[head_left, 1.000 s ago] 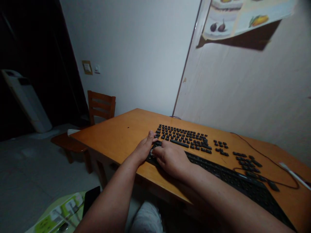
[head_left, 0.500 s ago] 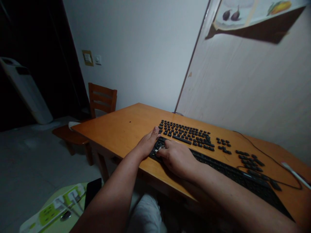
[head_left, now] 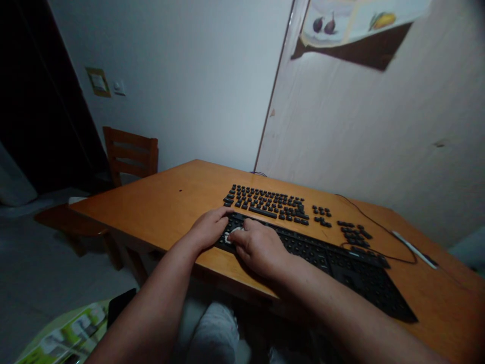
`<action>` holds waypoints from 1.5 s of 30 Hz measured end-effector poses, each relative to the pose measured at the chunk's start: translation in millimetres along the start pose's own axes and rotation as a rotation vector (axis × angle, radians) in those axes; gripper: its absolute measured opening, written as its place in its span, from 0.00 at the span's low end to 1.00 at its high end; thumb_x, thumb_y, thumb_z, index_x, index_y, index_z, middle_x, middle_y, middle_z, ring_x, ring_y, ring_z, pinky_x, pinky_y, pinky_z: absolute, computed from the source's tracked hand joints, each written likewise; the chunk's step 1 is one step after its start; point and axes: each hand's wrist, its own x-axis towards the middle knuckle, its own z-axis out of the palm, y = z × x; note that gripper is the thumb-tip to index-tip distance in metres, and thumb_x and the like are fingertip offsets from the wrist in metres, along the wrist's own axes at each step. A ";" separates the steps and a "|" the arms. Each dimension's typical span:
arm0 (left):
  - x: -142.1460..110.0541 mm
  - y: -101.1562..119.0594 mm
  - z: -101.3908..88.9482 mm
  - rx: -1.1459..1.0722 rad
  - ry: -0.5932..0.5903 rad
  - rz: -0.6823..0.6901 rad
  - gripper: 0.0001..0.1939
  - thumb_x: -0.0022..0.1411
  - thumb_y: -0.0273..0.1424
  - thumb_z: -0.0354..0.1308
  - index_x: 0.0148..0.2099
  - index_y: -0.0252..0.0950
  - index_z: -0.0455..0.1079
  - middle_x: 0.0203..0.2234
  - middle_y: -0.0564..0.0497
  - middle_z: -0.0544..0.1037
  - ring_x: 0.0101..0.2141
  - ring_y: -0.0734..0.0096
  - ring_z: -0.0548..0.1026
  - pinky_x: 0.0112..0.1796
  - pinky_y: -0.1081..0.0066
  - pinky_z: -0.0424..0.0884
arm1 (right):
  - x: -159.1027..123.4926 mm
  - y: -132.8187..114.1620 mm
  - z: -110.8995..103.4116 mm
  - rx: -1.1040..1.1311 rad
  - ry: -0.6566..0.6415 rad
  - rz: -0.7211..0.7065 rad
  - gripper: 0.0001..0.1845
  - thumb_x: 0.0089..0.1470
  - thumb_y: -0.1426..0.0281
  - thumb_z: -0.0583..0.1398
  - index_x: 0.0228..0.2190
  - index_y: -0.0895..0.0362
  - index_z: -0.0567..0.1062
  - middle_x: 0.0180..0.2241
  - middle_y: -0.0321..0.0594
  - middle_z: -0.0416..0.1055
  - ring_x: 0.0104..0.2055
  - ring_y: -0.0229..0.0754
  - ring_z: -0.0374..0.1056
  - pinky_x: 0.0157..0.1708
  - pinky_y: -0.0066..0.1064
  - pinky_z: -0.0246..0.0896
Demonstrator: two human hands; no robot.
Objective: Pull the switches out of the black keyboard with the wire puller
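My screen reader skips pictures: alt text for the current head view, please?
The right hand holds white material against a black keyboard base, the left hand touching its left end; loose keycaps lie grouped behind it on a wooden table.

Stands as an orange-brown wooden table [head_left: 151,212]. Carries along the near edge a long black keyboard base [head_left: 359,275], slanting toward the right, key sockets showing. Holds, just beyond, loose black keycaps [head_left: 273,201] laid out in keyboard order: a large block of rows with a long spacebar [head_left: 262,213] along its near side, a small middle cluster, and a number-pad group to the right. Bears also a thin dark cable [head_left: 401,261] curving past that group, a slim white stick-like object [head_left: 415,248] near the cable's bend, and, farther left, a small dark spot [head_left: 180,190].
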 end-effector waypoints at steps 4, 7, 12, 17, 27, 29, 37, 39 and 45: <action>1.4 -0.4 -2.0 -0.024 -0.008 0.003 0.22 0.60 0.33 0.48 0.54 0.39 0.71 0.50 0.51 0.77 0.50 0.64 0.73 0.53 0.68 0.66 | -2.4 -2.0 -3.0 -0.018 0.010 0.012 0.15 0.59 0.66 0.53 0.44 0.48 0.76 0.38 0.42 0.67 0.39 0.45 0.63 0.34 0.31 0.55; 1.6 2.0 -3.6 -0.062 -0.019 -0.014 0.22 0.59 0.35 0.49 0.54 0.38 0.71 0.49 0.50 0.77 0.50 0.62 0.74 0.53 0.66 0.66 | -6.2 0.6 -4.9 -0.033 0.019 0.013 0.15 0.59 0.66 0.53 0.43 0.49 0.76 0.37 0.43 0.67 0.39 0.45 0.63 0.34 0.32 0.56; 2.1 3.6 -4.5 -0.105 -0.035 -0.066 0.25 0.57 0.37 0.50 0.55 0.35 0.70 0.49 0.49 0.77 0.49 0.60 0.74 0.51 0.64 0.67 | -21.4 9.9 -6.2 -0.024 0.005 0.057 0.15 0.59 0.66 0.53 0.43 0.49 0.76 0.37 0.42 0.67 0.38 0.44 0.63 0.34 0.32 0.55; 2.8 3.4 -5.4 -0.096 -0.045 -0.076 0.26 0.58 0.39 0.50 0.57 0.36 0.69 0.47 0.50 0.78 0.46 0.61 0.75 0.49 0.66 0.69 | -48.6 20.1 -8.8 -0.030 0.022 0.103 0.13 0.58 0.67 0.53 0.40 0.49 0.76 0.36 0.41 0.66 0.37 0.43 0.61 0.33 0.31 0.52; 4.1 2.8 -6.8 -0.144 -0.051 -0.062 0.25 0.56 0.38 0.51 0.53 0.34 0.71 0.43 0.48 0.80 0.43 0.60 0.76 0.47 0.64 0.70 | -96.6 40.3 -7.7 0.024 0.044 0.283 0.14 0.59 0.68 0.54 0.44 0.47 0.76 0.36 0.40 0.66 0.40 0.43 0.63 0.35 0.30 0.52; 4.1 5.9 -7.2 -0.160 -0.049 -0.082 0.25 0.55 0.38 0.51 0.52 0.33 0.72 0.40 0.47 0.80 0.41 0.60 0.77 0.46 0.63 0.71 | -99.4 41.3 -6.5 0.042 0.046 0.301 0.14 0.60 0.68 0.54 0.44 0.47 0.75 0.36 0.40 0.66 0.40 0.42 0.64 0.36 0.29 0.52; 9.4 15.2 -0.4 -0.106 -0.008 -0.155 0.24 0.50 0.26 0.50 0.50 0.34 0.73 0.38 0.47 0.81 0.40 0.61 0.77 0.44 0.64 0.72 | -82.3 37.1 -5.2 0.089 0.079 0.290 0.14 0.60 0.69 0.54 0.44 0.49 0.75 0.36 0.40 0.67 0.40 0.42 0.64 0.37 0.29 0.53; 11.3 13.7 3.1 -0.031 0.038 -0.141 0.24 0.50 0.25 0.50 0.50 0.35 0.74 0.40 0.46 0.80 0.41 0.60 0.77 0.45 0.65 0.71 | -78.6 36.3 -5.1 0.084 0.079 0.281 0.13 0.60 0.68 0.54 0.44 0.49 0.76 0.37 0.41 0.67 0.40 0.42 0.65 0.37 0.29 0.53; 11.6 9.6 9.8 0.029 0.092 -0.150 0.24 0.52 0.24 0.49 0.51 0.35 0.73 0.44 0.44 0.79 0.46 0.60 0.75 0.50 0.64 0.67 | -88.6 53.6 0.6 0.142 0.183 0.326 0.13 0.62 0.66 0.53 0.43 0.51 0.75 0.37 0.40 0.68 0.40 0.42 0.66 0.38 0.29 0.54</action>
